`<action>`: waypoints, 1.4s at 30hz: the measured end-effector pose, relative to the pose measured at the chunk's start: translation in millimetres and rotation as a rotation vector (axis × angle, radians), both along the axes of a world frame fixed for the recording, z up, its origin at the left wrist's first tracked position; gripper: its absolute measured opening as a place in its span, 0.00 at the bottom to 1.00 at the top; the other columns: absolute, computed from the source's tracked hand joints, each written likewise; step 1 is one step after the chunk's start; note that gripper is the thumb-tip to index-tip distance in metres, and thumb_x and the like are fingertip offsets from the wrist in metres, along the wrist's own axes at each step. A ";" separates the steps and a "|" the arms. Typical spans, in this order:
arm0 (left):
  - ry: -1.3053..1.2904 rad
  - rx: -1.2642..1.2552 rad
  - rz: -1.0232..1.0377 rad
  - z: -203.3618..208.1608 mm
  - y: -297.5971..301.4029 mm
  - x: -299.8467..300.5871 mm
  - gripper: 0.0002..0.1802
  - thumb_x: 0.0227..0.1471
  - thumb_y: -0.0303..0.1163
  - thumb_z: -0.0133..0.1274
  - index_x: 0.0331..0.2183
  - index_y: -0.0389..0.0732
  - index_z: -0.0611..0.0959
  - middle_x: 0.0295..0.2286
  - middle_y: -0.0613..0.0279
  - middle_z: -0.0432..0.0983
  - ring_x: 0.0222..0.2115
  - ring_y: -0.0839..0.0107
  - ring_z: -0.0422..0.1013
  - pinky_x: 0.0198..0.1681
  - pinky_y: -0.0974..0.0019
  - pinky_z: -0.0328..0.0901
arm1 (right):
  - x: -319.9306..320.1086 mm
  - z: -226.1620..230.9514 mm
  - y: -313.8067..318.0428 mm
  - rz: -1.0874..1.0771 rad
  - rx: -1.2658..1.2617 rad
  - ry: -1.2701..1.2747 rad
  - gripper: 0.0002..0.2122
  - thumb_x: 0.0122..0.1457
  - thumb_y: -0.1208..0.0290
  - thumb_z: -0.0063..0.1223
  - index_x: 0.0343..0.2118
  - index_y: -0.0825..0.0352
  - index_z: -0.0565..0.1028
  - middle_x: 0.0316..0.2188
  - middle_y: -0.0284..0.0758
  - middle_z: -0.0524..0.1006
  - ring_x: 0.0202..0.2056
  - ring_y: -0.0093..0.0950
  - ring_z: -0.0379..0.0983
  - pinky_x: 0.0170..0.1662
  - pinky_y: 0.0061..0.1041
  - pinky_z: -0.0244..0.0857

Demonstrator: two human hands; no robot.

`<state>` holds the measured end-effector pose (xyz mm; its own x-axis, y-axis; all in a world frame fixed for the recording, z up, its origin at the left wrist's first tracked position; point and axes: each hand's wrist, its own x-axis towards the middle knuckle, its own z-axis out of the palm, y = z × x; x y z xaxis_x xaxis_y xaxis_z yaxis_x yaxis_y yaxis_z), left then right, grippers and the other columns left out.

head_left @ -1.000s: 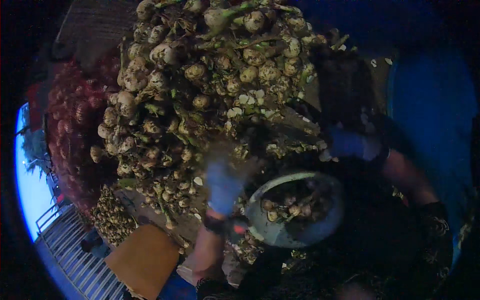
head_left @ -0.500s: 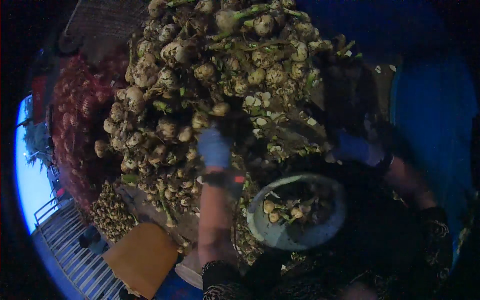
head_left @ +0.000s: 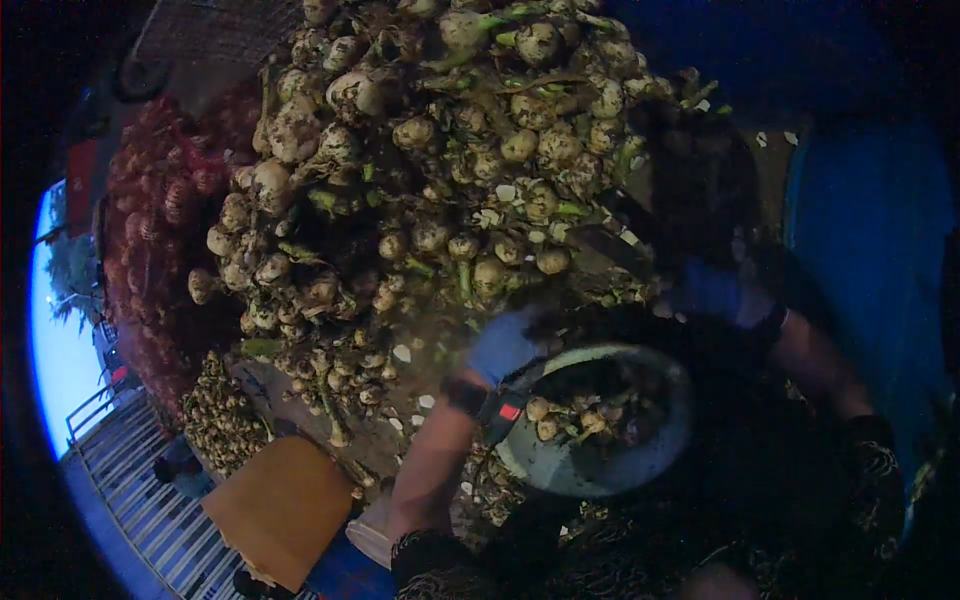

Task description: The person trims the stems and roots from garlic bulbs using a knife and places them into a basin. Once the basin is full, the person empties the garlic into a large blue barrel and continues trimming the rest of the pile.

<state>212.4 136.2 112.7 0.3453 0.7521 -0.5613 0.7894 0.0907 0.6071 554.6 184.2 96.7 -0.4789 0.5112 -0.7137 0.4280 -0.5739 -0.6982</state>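
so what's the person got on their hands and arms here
Both hands wear blue gloves: the left hand and the right hand. The left wrist carries a dark band with a small red patch. The forearms are bare, and dark patterned sleeves start near the elbows. The picture is dim, so finer detail is lost.

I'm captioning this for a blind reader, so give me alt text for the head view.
A person's blue-gloved left hand is at the rim of a round grey basin holding a few bulbs, while the gloved right hand holds a knife against a big pile of pale, muddy bulbs. Red mesh sacks lie at left.
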 end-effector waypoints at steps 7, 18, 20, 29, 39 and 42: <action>0.064 0.432 0.732 -6.1 3.2 -70.3 0.31 0.42 0.31 0.59 0.49 0.34 0.69 0.40 0.53 0.74 0.39 0.62 0.71 0.42 0.63 0.65 | -5.1 -9.8 4.1 0.013 0.040 -0.016 0.16 0.46 0.70 0.60 0.37 0.67 0.68 0.19 0.30 0.72 0.18 0.20 0.67 0.23 0.22 0.63; 0.116 0.348 0.898 -17.2 90.0 -57.8 0.36 0.40 0.40 0.59 0.48 0.31 0.68 0.42 0.46 0.71 0.40 0.55 0.70 0.43 0.60 0.65 | -22.2 30.4 9.2 0.017 0.072 -0.032 0.08 0.48 0.71 0.58 0.26 0.66 0.70 0.17 0.29 0.71 0.18 0.19 0.67 0.22 0.23 0.61; 0.028 0.585 0.828 -41.2 76.0 -92.7 0.38 0.37 0.38 0.61 0.49 0.31 0.67 0.41 0.50 0.71 0.39 0.60 0.70 0.42 0.62 0.65 | -28.5 38.3 14.6 0.022 0.025 0.041 0.08 0.49 0.71 0.57 0.23 0.66 0.69 0.17 0.29 0.71 0.18 0.19 0.66 0.22 0.23 0.61; -0.749 0.245 0.947 22.0 36.8 2.4 0.33 0.31 0.31 0.60 0.44 0.40 0.69 0.37 0.62 0.71 0.35 0.69 0.69 0.38 0.66 0.67 | -46.3 63.7 19.6 0.160 0.694 0.010 0.09 0.46 0.69 0.57 0.22 0.67 0.69 0.19 0.30 0.68 0.21 0.23 0.62 0.26 0.26 0.60; -0.612 0.171 0.609 62.7 15.3 71.3 0.26 0.43 0.31 0.57 0.45 0.35 0.69 0.38 0.57 0.71 0.39 0.68 0.68 0.42 0.66 0.66 | -54.9 103.6 27.9 0.497 0.884 -0.005 0.11 0.44 0.63 0.56 0.27 0.63 0.71 0.25 0.41 0.71 0.29 0.41 0.69 0.30 0.35 0.64; -0.657 0.130 0.634 59.4 13.3 74.3 0.25 0.45 0.32 0.56 0.45 0.35 0.69 0.39 0.57 0.71 0.40 0.67 0.68 0.43 0.65 0.66 | -55.6 95.8 20.8 0.503 0.893 -0.019 0.11 0.43 0.61 0.56 0.25 0.62 0.71 0.23 0.38 0.70 0.27 0.39 0.69 0.28 0.37 0.62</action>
